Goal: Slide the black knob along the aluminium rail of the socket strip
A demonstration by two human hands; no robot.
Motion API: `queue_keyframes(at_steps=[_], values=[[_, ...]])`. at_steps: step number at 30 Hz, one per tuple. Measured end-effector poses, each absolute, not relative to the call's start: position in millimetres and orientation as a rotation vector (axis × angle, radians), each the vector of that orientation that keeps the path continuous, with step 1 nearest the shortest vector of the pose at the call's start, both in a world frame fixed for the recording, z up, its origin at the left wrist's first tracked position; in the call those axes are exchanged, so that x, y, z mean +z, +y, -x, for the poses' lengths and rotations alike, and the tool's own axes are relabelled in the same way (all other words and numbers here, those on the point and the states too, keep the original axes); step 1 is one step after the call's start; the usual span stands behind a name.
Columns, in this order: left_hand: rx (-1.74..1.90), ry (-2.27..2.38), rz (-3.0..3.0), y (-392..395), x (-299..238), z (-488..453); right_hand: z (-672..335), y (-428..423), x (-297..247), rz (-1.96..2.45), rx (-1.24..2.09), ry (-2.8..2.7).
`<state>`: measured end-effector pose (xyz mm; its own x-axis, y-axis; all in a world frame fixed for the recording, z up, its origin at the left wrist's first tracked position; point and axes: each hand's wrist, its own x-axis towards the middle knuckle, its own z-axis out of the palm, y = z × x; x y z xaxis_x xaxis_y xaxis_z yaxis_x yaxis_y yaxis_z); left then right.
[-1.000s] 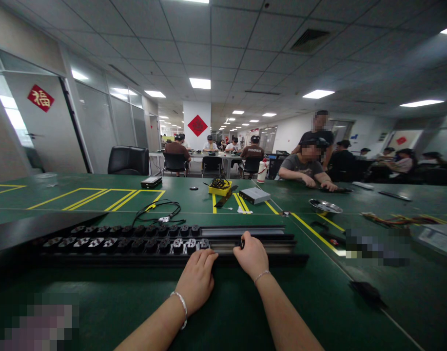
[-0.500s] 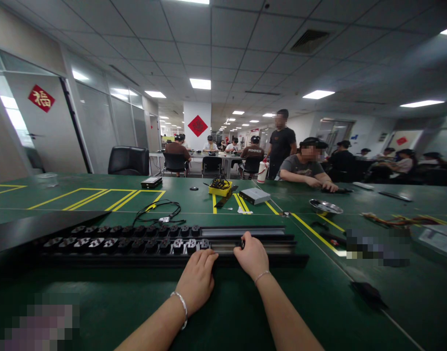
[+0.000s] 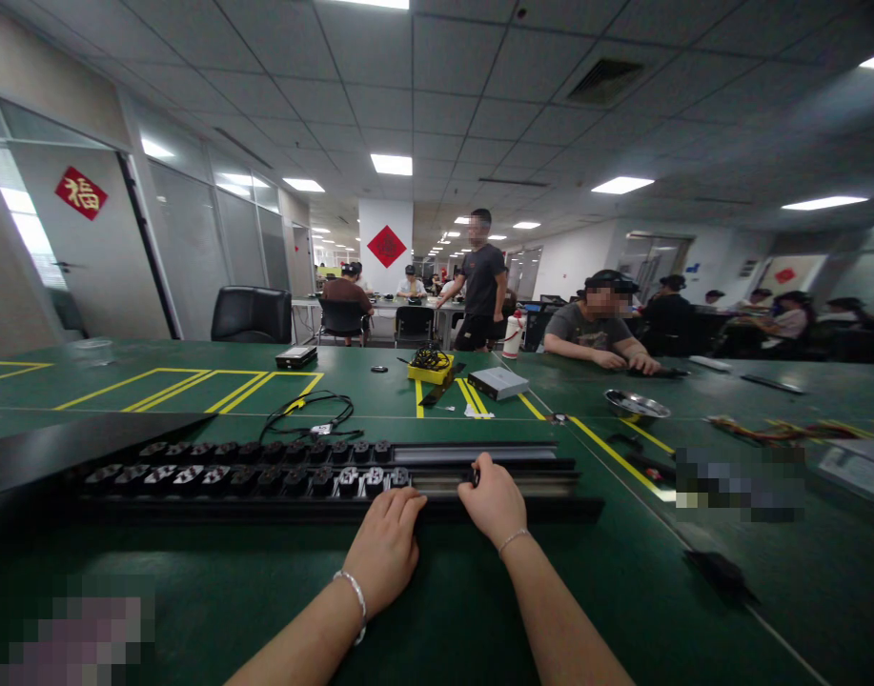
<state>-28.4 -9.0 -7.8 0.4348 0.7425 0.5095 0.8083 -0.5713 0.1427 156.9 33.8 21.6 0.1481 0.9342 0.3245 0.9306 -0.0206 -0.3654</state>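
Long black rails (image 3: 543,508) lie side by side on the green table, with rows of black socket modules (image 3: 286,479) set along their left and middle stretches. My left hand (image 3: 383,538) is closed over the near rail's edge, its fingertips beside the last sockets of the front row. To its right, my right hand (image 3: 495,505) pinches a small black piece (image 3: 475,475) above the open metal channel (image 3: 443,487). Most of that piece is hidden by my fingers, so its kind cannot be made out.
A black cable (image 3: 343,410) lies behind the rails. Farther back are a yellow box (image 3: 429,370) with wires, a grey metal box (image 3: 498,383) and a steel bowl (image 3: 637,404). A seated person (image 3: 594,324) works across the table. A black panel (image 3: 86,448) stands at left.
My hands and the rails look unmoved. In the background, a standing person in dark clothes has walked to the left.
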Motion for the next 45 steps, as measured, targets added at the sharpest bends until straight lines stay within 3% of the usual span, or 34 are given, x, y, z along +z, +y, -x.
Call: queue_keyframes(at_steps=[45], values=[[-0.771,-1.391,2.557,-9.8,-6.0,29.7,-158.6,31.3,27.9,1.958,0.029,-1.802]])
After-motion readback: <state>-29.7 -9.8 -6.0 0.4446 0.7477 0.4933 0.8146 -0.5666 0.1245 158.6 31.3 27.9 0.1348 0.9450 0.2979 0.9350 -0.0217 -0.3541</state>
